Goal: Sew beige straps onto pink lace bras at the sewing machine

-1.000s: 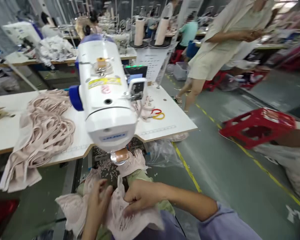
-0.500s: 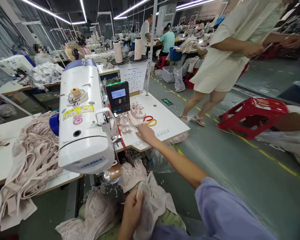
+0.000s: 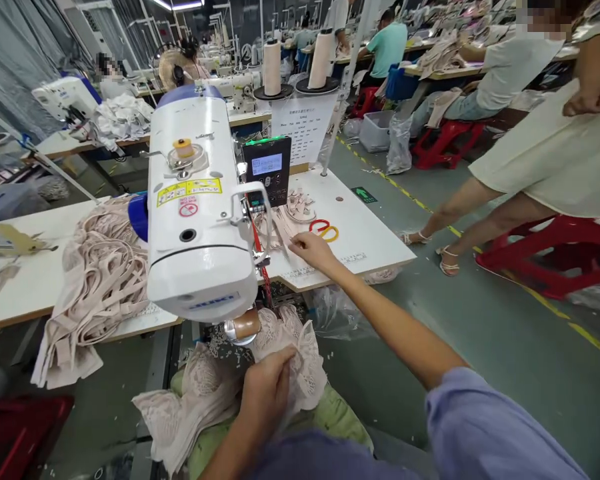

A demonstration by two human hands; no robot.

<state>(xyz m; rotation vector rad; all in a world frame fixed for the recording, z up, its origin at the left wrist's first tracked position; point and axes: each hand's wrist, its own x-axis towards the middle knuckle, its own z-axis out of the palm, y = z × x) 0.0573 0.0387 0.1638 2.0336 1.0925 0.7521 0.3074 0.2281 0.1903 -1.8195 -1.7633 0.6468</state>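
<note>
Since half a second ago, my right hand [image 3: 313,248] has drawn back a little from the red and yellow-handled scissors [image 3: 323,229] and now sits on the white sewing table [image 3: 370,227] with its fingers pinched narrowly at the small pile of pale pink fabric strips [image 3: 285,223] just ahead of it; whether a strip is actually gripped, I cannot tell. My left hand [image 3: 266,393] stays low, near my lap, closed on the pale pink lace piece [image 3: 300,357], which bunches up around the knuckles. Just above that hand hangs the white industrial sewing machine head [image 3: 197,213]. Left of the machine, well apart from both hands, lies a large heap of pink elastic straps [image 3: 103,267]. Beyond my right hand stands the black control panel with a lit screen [image 3: 267,170].
</note>
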